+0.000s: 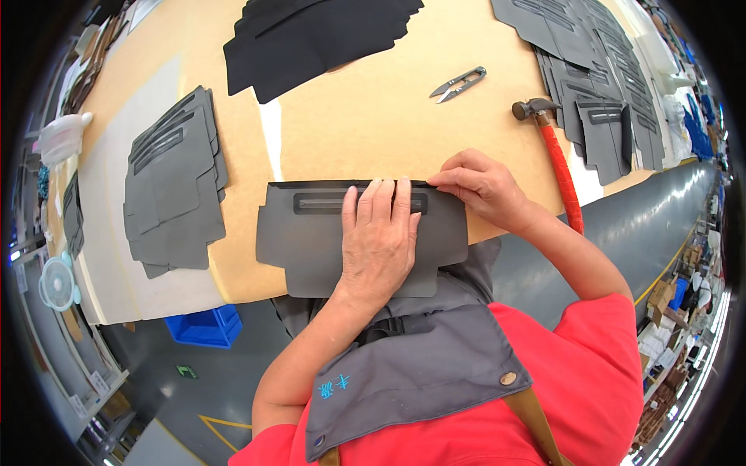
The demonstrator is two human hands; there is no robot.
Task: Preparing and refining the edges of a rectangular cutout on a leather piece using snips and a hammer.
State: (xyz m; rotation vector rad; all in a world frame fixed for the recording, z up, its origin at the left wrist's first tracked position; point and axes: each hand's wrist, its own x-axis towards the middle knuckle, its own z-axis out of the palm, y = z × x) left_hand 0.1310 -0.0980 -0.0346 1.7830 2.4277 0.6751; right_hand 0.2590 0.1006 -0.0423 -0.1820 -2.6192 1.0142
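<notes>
A dark grey cut panel [307,245] with notched corners lies at the near table edge, partly overhanging toward my lap. Near its far edge runs a long slot that looks like a zipper opening, and a narrow black strip lines that edge. My left hand [381,245] rests flat on the panel, fingers stretched out across the slot. At the panel's far right corner, my right hand [483,186] pinches the edge between thumb and fingers. The fingertips hide exactly how the edge is folded there.
Stacks of similar grey panels lie at the left [175,186] and far right [602,116]. Black pieces [311,43] sit at the back. Thread snips [458,85] and a red-handled hammer [558,159] lie to the right. A blue bin [206,326] stands below the table.
</notes>
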